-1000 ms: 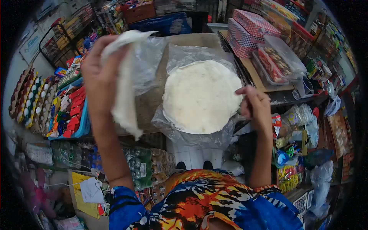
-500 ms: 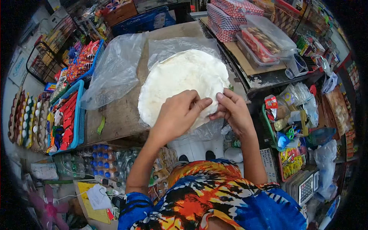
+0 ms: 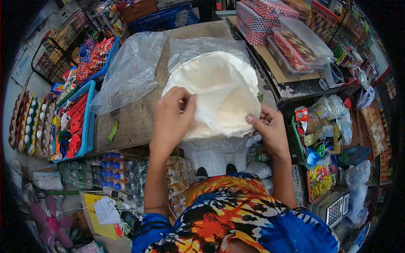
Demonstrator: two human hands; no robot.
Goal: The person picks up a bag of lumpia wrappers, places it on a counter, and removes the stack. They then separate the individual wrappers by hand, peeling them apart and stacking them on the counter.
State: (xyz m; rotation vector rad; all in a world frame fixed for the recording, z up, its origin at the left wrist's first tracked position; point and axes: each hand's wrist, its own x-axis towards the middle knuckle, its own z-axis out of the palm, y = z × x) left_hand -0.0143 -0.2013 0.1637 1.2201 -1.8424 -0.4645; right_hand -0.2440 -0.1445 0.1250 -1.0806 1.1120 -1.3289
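Observation:
A round stack of thin, pale wrappers (image 3: 228,71), like spring roll wrappers, lies over clear plastic on the wooden table. My left hand (image 3: 175,114) is over the left front of the stack, fingers curled in a pinch. A whiter flap of the top wrapper (image 3: 204,107) runs toward those fingers, though their tips partly hide the grip. On the right front, a tanner patch of the stack shows beside the flap. My right hand (image 3: 270,126) pinches the stack's right front edge, thumb on top and fingers beneath.
Clear plastic (image 3: 130,71) is spread on the table (image 3: 126,130). Blue baskets (image 3: 90,114) of packets stand left, near egg trays (image 3: 36,122). Plastic tubs (image 3: 295,50) and checkered boxes (image 3: 263,21) sit back right. Bottles (image 3: 116,173) are below the table.
My left hand has moved left from the right front edge, and a flap of wrapper now stretches that way. My right hand stays at the edge, slightly lower and further right.

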